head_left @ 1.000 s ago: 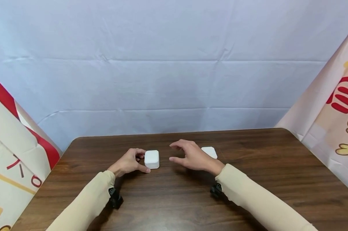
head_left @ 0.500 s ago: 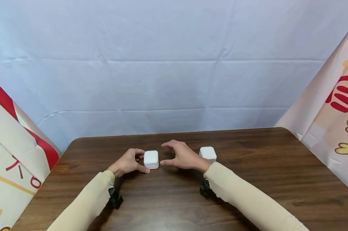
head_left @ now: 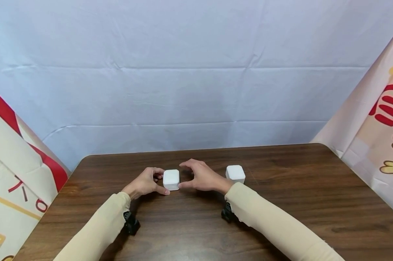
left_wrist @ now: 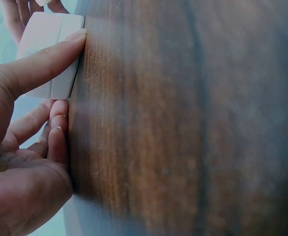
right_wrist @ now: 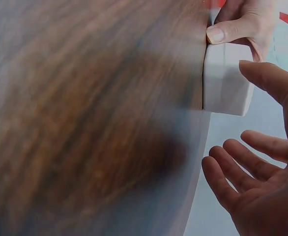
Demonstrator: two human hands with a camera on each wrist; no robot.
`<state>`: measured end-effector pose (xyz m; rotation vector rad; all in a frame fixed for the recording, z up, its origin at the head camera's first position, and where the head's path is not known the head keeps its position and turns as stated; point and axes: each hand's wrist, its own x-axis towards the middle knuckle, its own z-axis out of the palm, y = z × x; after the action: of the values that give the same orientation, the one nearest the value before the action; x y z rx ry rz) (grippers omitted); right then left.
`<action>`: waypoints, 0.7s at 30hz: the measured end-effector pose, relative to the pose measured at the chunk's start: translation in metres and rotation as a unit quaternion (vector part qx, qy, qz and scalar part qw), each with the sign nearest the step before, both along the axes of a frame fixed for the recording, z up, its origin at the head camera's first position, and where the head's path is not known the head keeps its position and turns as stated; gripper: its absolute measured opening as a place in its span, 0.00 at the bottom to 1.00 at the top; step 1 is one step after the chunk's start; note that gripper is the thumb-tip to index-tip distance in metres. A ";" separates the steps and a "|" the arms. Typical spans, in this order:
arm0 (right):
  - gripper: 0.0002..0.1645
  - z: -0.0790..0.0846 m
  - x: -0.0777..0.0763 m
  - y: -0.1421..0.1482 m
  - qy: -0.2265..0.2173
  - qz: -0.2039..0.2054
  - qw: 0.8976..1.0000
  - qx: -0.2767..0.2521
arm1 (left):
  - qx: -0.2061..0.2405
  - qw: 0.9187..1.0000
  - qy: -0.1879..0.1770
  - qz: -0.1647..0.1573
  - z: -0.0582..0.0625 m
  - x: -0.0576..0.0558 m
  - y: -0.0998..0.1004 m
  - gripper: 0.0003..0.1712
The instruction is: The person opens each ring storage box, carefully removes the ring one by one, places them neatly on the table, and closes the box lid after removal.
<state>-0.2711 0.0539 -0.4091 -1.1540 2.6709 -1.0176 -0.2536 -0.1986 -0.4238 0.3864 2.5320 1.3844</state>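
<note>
A small white box (head_left: 171, 179) with rounded corners stands on the brown table; a seam runs along its side in the left wrist view. My left hand (head_left: 146, 182) holds it from the left, thumb (left_wrist: 50, 65) along the front face and fingers curled at the other side. From the right comes my right hand (head_left: 203, 176), fingers spread and slightly bent. Its thumb (right_wrist: 269, 78) overlaps the box in the right wrist view, while its other fingers stand apart from it. A second, similar white box (head_left: 235, 173) sits behind the right wrist, its lower front partly covered.
The dark wood-grain table (head_left: 183, 232) has rounded far corners. A pale cloth (head_left: 183, 90) hangs right behind its back edge, and printed cloths (head_left: 372, 145) hang at both sides. Black wrist cameras (head_left: 131, 223) hang under both forearms.
My right hand has moved left, from over near the second box up to the right side of the first, uncovering more of the second box. The left hand has stayed in place.
</note>
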 end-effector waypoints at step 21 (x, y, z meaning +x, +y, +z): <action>0.33 -0.002 0.003 -0.014 0.001 0.015 1.000 0.002 | 0.004 1.000 -0.006 -0.006 0.002 0.002 -0.001 0.36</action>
<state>-0.2685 0.0401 -0.4109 -1.1913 2.6464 -1.0058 -0.2516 -0.1993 -0.4214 0.3918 2.5122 1.3879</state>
